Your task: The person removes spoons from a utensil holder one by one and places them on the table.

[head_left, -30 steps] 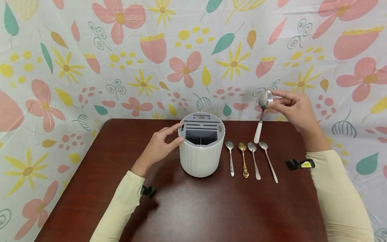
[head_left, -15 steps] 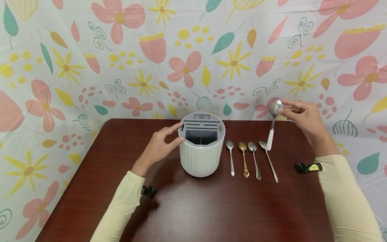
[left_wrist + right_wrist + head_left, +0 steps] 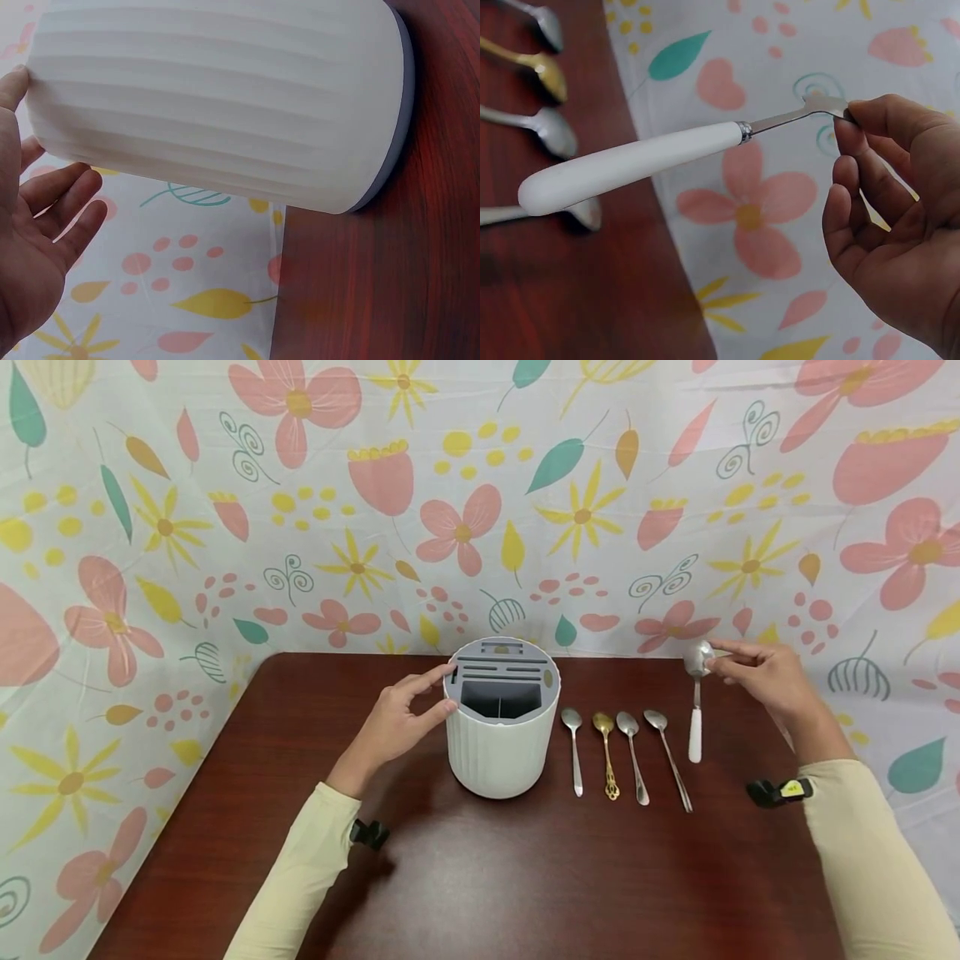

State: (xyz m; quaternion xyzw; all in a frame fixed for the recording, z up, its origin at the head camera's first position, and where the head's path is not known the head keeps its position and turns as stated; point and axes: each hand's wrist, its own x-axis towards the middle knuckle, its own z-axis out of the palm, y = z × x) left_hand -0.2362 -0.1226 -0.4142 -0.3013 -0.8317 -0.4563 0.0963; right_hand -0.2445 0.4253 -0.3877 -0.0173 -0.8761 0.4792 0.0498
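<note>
At the table's middle stands a white ribbed utensil holder (image 3: 497,758) with a grey slotted top. My left hand (image 3: 396,717) touches its left rim with thumb and fingertips; in the left wrist view the fingers (image 3: 64,196) lie loosely against the ribbed side. On the right, my right hand (image 3: 776,687) pinches a white-handled spoon (image 3: 696,735) by its metal bowl, between thumb and fingers. The handle points down toward the tabletop. In the right wrist view, the white handle (image 3: 637,166) stretches left from the fingertips, overlapping a spoon that lies behind it.
Between holder and right hand lie several spoons in a row: a silver spoon (image 3: 575,760), a gold spoon (image 3: 606,756) with an ornate handle, another silver spoon (image 3: 633,760) and a slim silver one (image 3: 672,764). A flowered cloth (image 3: 465,527) hangs behind the table (image 3: 480,877).
My right hand has moved right and down with the white-handled spoon, past the slim silver spoon and lower toward the table. The left hand and holder have stayed put.
</note>
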